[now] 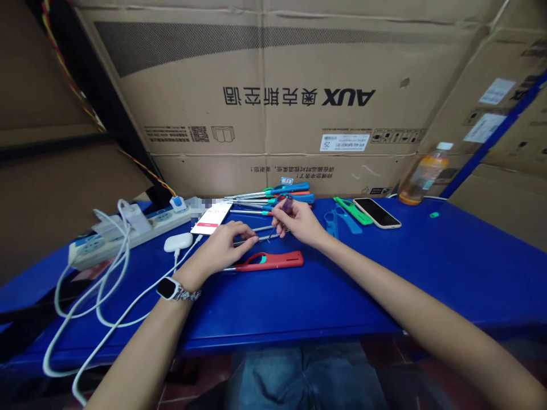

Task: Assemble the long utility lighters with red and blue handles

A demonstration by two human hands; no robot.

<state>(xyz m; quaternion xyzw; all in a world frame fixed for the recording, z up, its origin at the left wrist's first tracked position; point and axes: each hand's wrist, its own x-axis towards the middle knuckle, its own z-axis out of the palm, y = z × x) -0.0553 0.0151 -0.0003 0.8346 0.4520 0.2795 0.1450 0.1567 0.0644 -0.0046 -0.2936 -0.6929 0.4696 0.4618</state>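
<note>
My right hand grips a small screwdriver by its purple, see-through handle. The dark shaft slants down to the left, its tip near a thin metal tube. My left hand pinches that tube between thumb and fingers, which partly cover it. Another metal rod lies just behind. In front of both hands a red long-nosed lighter rests on the blue table, its nozzle running under my left hand. Beyond my hands lies a pile of long-nosed lighters, mostly blue.
Blue handle shells and a green handle lie right of my hands, beside a phone. A drink bottle stands farther right. On the left are a lit phone, earbud case, power strip and white cables.
</note>
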